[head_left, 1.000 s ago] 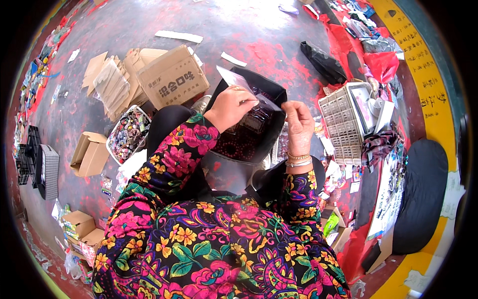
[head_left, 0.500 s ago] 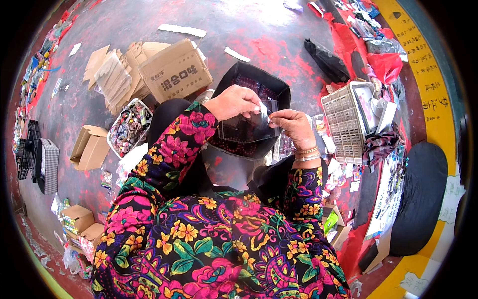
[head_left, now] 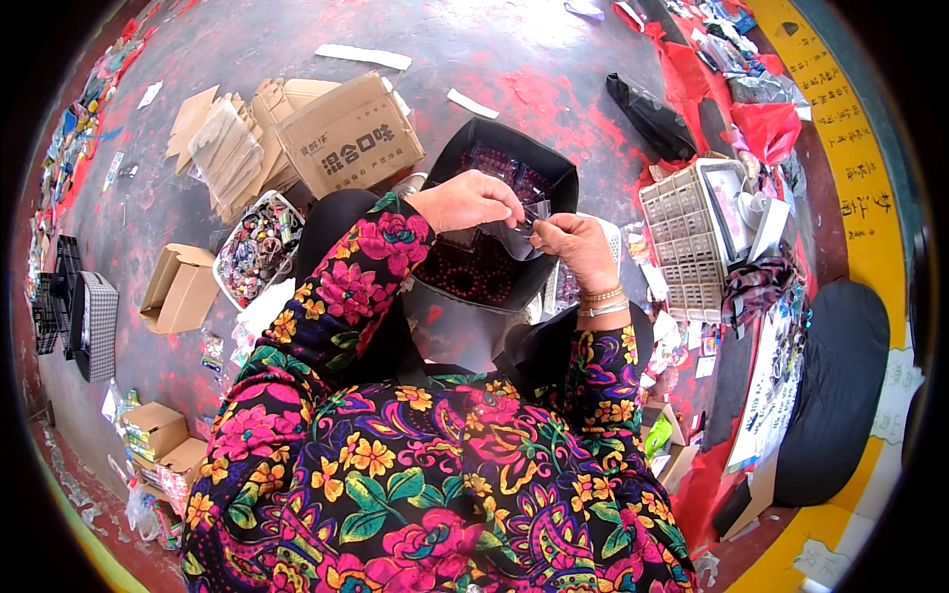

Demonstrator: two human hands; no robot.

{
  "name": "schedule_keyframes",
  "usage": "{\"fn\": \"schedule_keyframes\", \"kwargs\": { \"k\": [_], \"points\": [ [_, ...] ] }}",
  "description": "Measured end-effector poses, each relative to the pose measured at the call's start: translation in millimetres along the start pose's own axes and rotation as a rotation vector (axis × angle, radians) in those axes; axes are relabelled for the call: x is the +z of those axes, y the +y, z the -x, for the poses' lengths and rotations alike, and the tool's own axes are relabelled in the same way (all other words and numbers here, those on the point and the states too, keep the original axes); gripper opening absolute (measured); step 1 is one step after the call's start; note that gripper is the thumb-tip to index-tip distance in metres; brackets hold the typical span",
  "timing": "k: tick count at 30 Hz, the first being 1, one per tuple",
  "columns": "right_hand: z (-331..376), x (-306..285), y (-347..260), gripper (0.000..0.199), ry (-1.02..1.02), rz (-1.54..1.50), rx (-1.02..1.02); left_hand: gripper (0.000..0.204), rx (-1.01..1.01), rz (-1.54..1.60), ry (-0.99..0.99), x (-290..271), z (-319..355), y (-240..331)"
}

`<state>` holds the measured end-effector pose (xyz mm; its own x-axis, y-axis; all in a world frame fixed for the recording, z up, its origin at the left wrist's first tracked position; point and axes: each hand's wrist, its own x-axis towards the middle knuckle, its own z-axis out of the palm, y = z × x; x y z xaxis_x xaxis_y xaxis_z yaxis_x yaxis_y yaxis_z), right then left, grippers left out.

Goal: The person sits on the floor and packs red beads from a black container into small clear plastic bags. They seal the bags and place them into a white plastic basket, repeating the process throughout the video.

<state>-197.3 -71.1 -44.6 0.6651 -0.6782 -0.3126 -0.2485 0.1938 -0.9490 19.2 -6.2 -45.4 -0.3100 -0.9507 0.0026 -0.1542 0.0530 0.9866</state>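
Note:
My left hand (head_left: 467,201) and my right hand (head_left: 571,247) meet over a black bin (head_left: 552,168) that holds dark red beads. Both hands pinch a small clear plastic bag (head_left: 522,229) between them, just above the bin's middle. My sleeves are black with bright flowers. A beaded bracelet sits on my right wrist. What is inside the bag cannot be made out.
A printed cardboard box (head_left: 348,138) and flattened cartons (head_left: 225,148) lie to the left. A white tray of small colourful items (head_left: 255,247) sits beside my left arm. A white compartment tray (head_left: 682,222) stands right, with red bags (head_left: 766,128) and a black cushion (head_left: 828,395) beyond.
My hands have come together from apart and now both hold the clear bag low over the bin. The bin sits a little farther from me in the picture.

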Motion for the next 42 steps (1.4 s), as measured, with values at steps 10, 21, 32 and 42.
{"fn": "schedule_keyframes", "kwargs": {
  "k": [10, 21, 32, 42],
  "points": [
    [-4.9, 5.4, 8.5, 0.014, -0.001, -0.024, -0.107, 0.021, -0.066, 0.04, 0.042, 5.4, -1.0, 1.1],
    [1.1, 9.0, -3.0, 0.007, -0.025, -0.14, -0.006, 0.017, -0.047, 0.136, 0.093, 8.3, -2.6, -6.7],
    [2.3, 21.1, -4.3, 0.004, 0.143, -0.033, -0.086, 0.021, -0.041, 0.172, -0.011, 11.0, -1.4, 4.8],
    [1.7, 28.4, 2.7, 0.013, 0.325, 0.597, -0.384, 0.028, -0.114, -0.255, 0.192, 24.9, -7.4, 0.0]
  ]
}}
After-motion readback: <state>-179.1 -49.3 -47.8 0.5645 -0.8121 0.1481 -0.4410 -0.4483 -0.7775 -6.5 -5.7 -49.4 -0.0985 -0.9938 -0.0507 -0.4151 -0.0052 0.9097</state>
